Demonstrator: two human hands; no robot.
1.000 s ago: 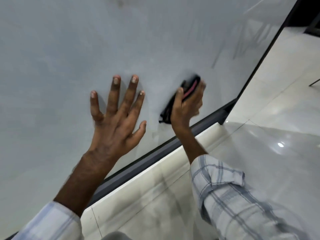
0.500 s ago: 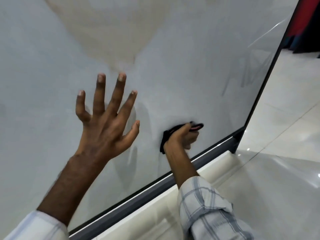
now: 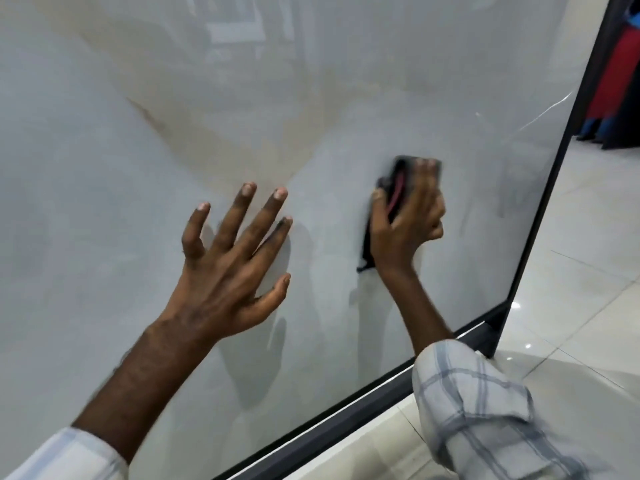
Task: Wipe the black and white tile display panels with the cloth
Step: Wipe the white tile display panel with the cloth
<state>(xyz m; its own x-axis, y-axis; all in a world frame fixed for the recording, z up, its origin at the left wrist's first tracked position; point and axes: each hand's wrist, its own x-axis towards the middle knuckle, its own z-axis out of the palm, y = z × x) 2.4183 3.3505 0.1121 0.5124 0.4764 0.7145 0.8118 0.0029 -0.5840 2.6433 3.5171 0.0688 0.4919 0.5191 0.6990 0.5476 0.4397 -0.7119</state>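
Observation:
A large glossy white tile panel [image 3: 311, 81] with faint beige veining fills most of the view, tilted and edged by a black frame [image 3: 346, 424]. My left hand [image 3: 228, 271] is spread wide, its fingers straight against the panel's middle. To its right, my right hand [image 3: 408, 223] holds a dark cloth [image 3: 394, 192] with a pink edge against the panel; the thumb pinches the cloth from the left and the fingers lie over it. A dark tail of cloth hangs below the palm. The right hand and cloth are motion-blurred.
The panel's black right edge [image 3: 554, 185] runs up steeply. Beyond it lies a shiny white tiled floor [image 3: 588, 306]. Something red and blue [image 3: 620, 74] stands at the top right. A white ledge [image 3: 363, 455] runs below the frame.
My right hand has carried the cloth up the panel from near the bottom frame. My left hand stays spread on the panel. The camera view has shifted.

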